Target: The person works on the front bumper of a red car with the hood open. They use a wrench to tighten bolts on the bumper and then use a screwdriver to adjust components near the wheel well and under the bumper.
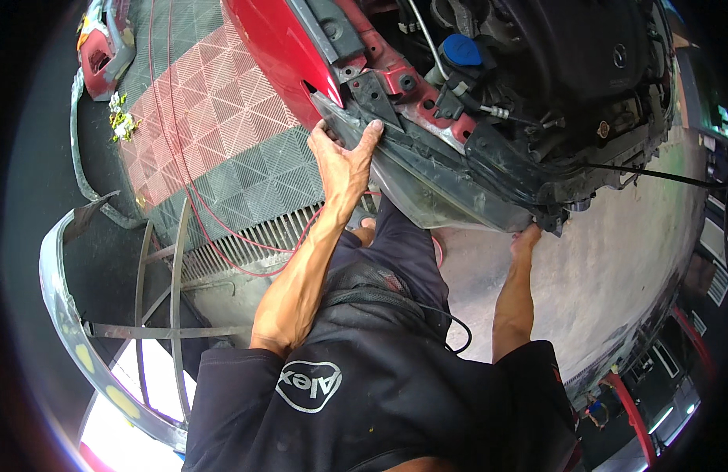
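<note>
Headlight (436, 193) is pinched by the left hand (344, 157) at one end, right hand (525, 238) at the other.

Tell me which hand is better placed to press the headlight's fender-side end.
Probably the left: the left hand is at that end of the headlight, beside the red fender, while the right hand is at the opposite end.

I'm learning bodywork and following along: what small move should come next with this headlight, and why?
Probably a gentle, even wiggle of the headlight: the left hand holds its end beside the red fender, and the right hand is at the opposite end, so moving one side alone might twist it against the fender.
</note>
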`<state>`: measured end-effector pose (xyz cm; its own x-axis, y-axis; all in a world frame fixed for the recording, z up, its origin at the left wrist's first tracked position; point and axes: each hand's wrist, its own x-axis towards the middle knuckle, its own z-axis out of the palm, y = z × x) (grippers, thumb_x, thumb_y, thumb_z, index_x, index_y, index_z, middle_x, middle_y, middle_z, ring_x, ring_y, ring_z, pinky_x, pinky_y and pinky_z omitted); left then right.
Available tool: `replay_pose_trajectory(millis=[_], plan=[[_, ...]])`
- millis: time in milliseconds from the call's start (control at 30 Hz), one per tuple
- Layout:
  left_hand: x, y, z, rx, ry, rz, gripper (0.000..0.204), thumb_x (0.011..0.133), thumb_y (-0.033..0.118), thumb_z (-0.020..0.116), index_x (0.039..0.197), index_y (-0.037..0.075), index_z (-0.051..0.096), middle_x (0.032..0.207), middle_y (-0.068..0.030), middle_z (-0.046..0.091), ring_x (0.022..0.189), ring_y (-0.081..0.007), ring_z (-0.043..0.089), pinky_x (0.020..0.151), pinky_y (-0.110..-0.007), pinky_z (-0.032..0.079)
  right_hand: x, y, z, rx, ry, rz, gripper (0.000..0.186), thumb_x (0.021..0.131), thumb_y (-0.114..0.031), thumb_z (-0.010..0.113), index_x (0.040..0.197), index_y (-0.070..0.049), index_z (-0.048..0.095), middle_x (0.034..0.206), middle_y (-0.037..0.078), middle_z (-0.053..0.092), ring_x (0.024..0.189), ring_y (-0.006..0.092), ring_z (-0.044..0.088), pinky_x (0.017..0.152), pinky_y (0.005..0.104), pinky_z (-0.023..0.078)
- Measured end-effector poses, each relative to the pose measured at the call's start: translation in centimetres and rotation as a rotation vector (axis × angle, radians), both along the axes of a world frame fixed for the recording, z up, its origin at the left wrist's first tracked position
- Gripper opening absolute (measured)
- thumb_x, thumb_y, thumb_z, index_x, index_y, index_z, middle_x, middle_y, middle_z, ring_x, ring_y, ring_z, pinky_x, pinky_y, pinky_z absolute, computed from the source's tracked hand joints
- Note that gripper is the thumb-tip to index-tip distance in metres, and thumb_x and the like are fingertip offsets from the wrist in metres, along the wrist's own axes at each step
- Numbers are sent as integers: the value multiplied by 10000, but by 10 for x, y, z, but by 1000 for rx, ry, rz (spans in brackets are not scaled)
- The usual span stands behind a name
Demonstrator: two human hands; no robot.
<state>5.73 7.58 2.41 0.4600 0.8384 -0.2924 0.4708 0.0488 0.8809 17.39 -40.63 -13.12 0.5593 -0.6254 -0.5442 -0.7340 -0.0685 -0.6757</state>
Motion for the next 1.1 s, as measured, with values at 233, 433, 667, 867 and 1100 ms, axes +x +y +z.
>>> replay_pose_trajectory(millis=[233,433,667,867,1100], plan=[[2,3,2,12,18,-3,972,798,444,880,1379,-160,388,1170,-201,614,1027,-237,634,922,-344,519,-9,12,1,-27,-32,-76,478,933,-608,515,950,-151,653,802,-3,561,605,159,436,504,344,293],[7,5,19,-61,-102,-27,786,839,347,872,1318,-145,490,1073,-158,667,973,-201,634,880,-345,521,-10,-25,-49,-284,53,66,576,995,-519,468,1040,16,676,917,154,700,781,292,642,670,446,491],[4,11,21,-81,2,-100,530,917,319,806,1196,-77,590,1036,-99,688,931,-151,615,842,-291,493,-1,49,21,-374,118,135,446,983,-290,478,1074,90,694,1101,316,704,1041,432,704,859,506,566],[10,3,16,-157,30,-128,694,896,427,803,1278,-73,510,1085,-113,690,949,-165,623,835,-311,483,-8,14,-5,-529,292,209,589,982,-445,457,1124,74,695,1160,314,683,1149,450,652,951,524,519],[6,10,13,-191,33,-111,783,842,464,844,1287,-70,482,1177,-153,664,1069,-229,613,920,-443,472,-4,35,24,-407,192,161,658,971,-532,444,1144,49,700,1192,317,670,1180,462,627,987,509,492]])
